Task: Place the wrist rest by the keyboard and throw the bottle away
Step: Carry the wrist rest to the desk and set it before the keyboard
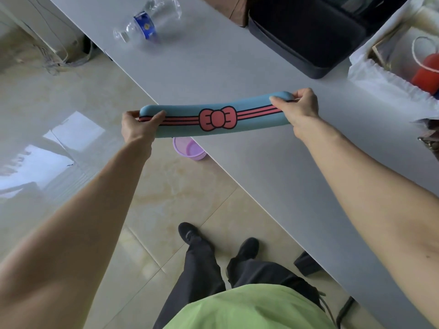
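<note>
2 hands (136,125) (301,108), blue wrist rest (190,122), pink bow (218,118)

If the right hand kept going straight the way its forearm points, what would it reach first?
Probably the black case on the grey table. The right hand, gripping the wrist rest, points up-left across bare tabletop toward it. Depth is unclear; the hand may pass above it.

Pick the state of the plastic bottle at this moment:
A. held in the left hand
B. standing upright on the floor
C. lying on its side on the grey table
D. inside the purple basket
C: the bottle lies tipped over on the table, while both hands grip the wrist rest.
</note>
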